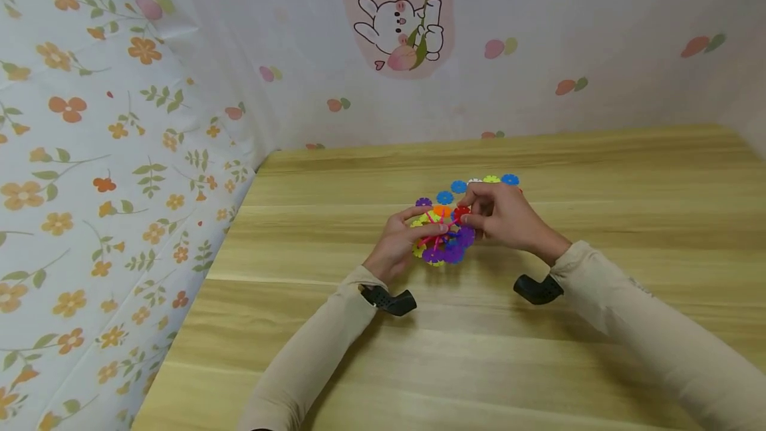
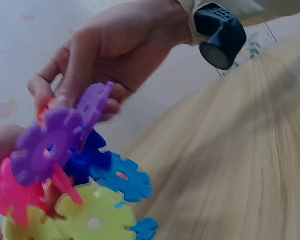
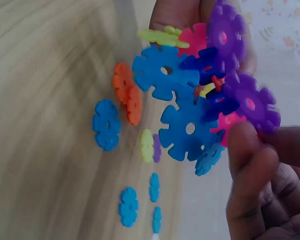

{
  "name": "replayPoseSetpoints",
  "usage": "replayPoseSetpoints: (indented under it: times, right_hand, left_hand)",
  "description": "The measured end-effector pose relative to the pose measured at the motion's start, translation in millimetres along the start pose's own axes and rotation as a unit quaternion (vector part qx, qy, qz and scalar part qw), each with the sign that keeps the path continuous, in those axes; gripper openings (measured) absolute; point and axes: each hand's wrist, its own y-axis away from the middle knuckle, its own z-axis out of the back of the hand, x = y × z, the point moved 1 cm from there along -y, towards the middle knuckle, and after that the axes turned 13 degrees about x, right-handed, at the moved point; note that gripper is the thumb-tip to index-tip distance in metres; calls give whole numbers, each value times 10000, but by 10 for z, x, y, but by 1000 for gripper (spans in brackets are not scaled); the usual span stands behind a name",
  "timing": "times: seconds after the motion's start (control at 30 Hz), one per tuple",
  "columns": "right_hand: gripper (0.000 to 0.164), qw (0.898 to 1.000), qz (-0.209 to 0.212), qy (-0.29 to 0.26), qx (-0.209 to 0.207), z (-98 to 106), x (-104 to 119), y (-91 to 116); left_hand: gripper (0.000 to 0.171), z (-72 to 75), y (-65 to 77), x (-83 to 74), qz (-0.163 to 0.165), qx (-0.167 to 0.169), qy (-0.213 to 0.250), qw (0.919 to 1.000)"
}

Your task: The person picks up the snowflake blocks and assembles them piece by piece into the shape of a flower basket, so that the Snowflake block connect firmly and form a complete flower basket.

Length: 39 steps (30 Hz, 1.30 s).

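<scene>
A cluster of interlocking plastic snowflake discs (image 1: 443, 255) in purple, yellow, blue, pink and orange is held above the table between both hands. My left hand (image 1: 397, 241) grips the cluster from its left side, fingers across the top. On the other side my right hand (image 1: 505, 215) pinches a red disc (image 1: 462, 212) at the cluster's upper right edge. The right wrist view shows blue discs (image 3: 190, 127) and a purple disc (image 3: 250, 102) joined at angles, close to the right fingertips (image 3: 245, 145). In the left wrist view the purple disc (image 2: 47, 145) partly covers the right fingertips.
Loose discs lie on the wooden table (image 1: 383, 364) behind the hands, among them blue discs (image 1: 445, 197), a purple disc (image 1: 423, 203) and a yellow-green disc (image 1: 491, 179). Orange discs (image 3: 134, 105) lie below the cluster. A patterned cloth (image 1: 239, 52) hangs behind and to the left.
</scene>
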Motion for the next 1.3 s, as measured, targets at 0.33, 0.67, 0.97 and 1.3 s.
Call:
replayPoseSetpoints:
  times: [0.33, 0.67, 0.97, 1.3]
  right_hand:
    - [8, 9979, -120, -333, 549, 34, -73, -30]
    - [19, 9961, -262, 677, 502, 460, -251, -4]
    - [23, 9614, -843, 2578, 467, 689, -693, -108]
    - [18, 9408, -1158, 3161, 398, 594, -894, -179]
  left_hand:
    - [50, 62, 26, 2, 88, 424, -120, 9990]
    - [53, 142, 50, -54, 88, 516, -346, 9980]
    - [52, 145, 65, 3, 201, 617, -525, 9965]
    - [51, 87, 76, 37, 259, 839, -590, 9944]
